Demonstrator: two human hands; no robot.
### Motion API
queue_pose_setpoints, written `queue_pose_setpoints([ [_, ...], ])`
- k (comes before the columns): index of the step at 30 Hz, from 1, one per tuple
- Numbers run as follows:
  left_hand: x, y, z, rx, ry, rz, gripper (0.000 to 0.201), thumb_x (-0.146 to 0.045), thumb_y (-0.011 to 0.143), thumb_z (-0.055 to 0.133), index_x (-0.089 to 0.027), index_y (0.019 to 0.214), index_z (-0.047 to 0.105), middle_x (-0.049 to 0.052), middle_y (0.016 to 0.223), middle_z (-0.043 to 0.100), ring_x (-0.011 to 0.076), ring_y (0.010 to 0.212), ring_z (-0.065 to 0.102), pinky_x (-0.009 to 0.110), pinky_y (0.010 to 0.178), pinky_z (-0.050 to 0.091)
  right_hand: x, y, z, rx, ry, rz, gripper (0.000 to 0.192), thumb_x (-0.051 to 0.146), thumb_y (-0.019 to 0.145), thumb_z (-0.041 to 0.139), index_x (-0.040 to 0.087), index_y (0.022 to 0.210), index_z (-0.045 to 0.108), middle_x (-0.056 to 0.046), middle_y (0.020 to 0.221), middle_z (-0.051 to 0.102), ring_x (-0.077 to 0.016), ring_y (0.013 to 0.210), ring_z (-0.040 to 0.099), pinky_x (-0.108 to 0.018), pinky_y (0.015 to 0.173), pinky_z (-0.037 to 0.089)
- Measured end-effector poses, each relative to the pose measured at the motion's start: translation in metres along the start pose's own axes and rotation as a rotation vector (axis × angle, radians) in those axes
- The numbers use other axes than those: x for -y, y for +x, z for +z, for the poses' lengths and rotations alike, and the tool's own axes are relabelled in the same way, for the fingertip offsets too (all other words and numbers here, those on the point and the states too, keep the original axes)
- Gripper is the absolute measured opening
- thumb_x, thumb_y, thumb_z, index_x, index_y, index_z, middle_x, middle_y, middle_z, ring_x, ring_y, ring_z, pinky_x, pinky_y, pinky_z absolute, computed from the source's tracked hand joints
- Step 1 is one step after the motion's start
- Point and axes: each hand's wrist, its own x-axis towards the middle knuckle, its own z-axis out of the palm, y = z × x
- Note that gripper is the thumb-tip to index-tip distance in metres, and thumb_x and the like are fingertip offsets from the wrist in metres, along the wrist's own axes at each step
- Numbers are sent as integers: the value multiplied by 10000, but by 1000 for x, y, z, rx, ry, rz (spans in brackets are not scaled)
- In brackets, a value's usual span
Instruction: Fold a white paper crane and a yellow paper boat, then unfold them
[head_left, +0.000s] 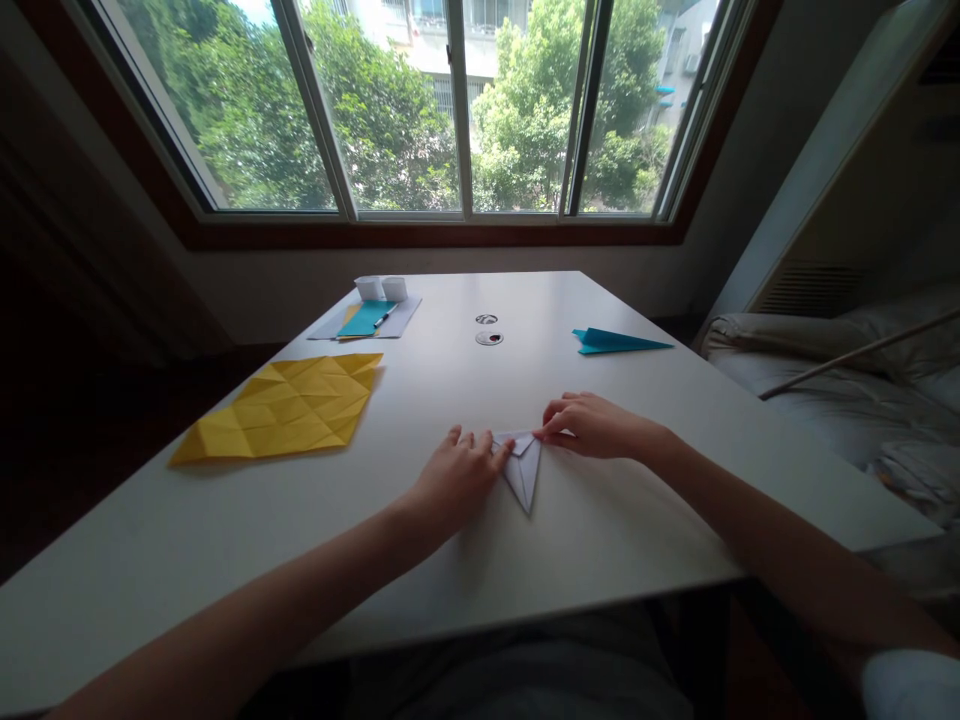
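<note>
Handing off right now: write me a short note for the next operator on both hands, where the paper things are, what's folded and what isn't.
Left hand: flat on the table, fingers pressing the left corner of the white folded paper.
Right hand: fingers pinching its upper right corner.
White paper: already folded into a narrow triangle pointing toward the person; top flaps being creased.
Blue paper plane: finished, far right.
Yellow creased sheet: lies open on the left, creased but not folded up.
Teal sheet with pen: far left, untouched.
</note>
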Motion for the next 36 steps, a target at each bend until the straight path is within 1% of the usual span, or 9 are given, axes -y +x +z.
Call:
queue_pose_setpoints([
  [4, 1, -2, 2, 25, 10, -6, 487, -118, 842, 407, -211, 1319, 381, 179, 1247, 500, 283, 1034, 554, 480, 900, 363, 0, -2, 0, -4, -14, -20, 242, 318, 866, 462, 264, 927, 690, -36, 917, 670, -175, 786, 580, -303, 679, 382],
  [8, 4, -4, -8, 65, -13, 7, 509, -132, 849, 414, -261, 1338, 348, 182, 1279, 475, 295, 1077, 533, 507, 908, 348, 0, -4, 2, -15, -41, -64, 250, 296, 874, 450, 239, 951, 681, -48, 922, 662, -174, 806, 567, -307, 708, 386],
  [12, 9, -6, -19, 107, -68, 55, 564, -157, 833, 452, -369, 1335, 310, 156, 1293, 467, 305, 1086, 526, 532, 889, 342, 0, -4, 3, -26, -60, -88, 271, 287, 888, 424, 222, 938, 682, -59, 916, 657, -177, 821, 559, -310, 719, 389],
  [16, 10, -6, -20, 111, -85, 52, 563, -165, 827, 452, -388, 1326, 318, 158, 1295, 463, 317, 1087, 521, 531, 869, 352, 1, -6, 4, -35, -84, -102, 274, 278, 891, 412, 229, 939, 677, -54, 926, 649, -178, 818, 557, -311, 721, 394],
  [22, 10, -5, -15, 74, -76, 59, 564, -157, 817, 446, -382, 1321, 327, 142, 1274, 485, 307, 1056, 535, 500, 848, 376, 13, 1, 13, -95, -115, -102, 329, 321, 913, 353, 312, 1178, 547, -83, 1015, 596, -186, 841, 551, -330, 726, 406],
  [25, 10, -6, -12, 60, -64, 64, 559, -158, 809, 449, -369, 1315, 340, 138, 1271, 488, 301, 1016, 552, 479, 824, 393, 19, 8, 21, -104, -89, -97, 353, 299, 916, 341, 325, 1231, 499, -89, 1058, 569, -186, 872, 545, -333, 749, 405],
  [29, 10, -6, -12, 67, -55, 59, 566, -156, 801, 457, -372, 1312, 344, 136, 1273, 484, 306, 1031, 538, 465, 814, 402, 17, 13, 20, -71, -34, -63, 339, 311, 914, 345, 327, 1190, 541, -78, 1063, 575, -189, 892, 542, -331, 756, 398],
  [33, 10, -5, -14, 76, -56, 53, 599, -156, 799, 467, -400, 1323, 311, 131, 1264, 489, 317, 1055, 521, 449, 807, 409, 7, 8, 7, 11, 25, 0, 327, 371, 901, 369, 279, 1037, 652, -66, 1001, 623, -187, 851, 554, -311, 723, 386],
  [36, 9, -5, -15, 78, -54, 46, 592, -160, 807, 456, -409, 1324, 308, 138, 1268, 480, 324, 1048, 524, 447, 804, 413, -2, 1, -1, 57, 57, 46, 318, 391, 885, 402, 265, 982, 677, -60, 987, 642, -187, 847, 563, -300, 712, 379],
])
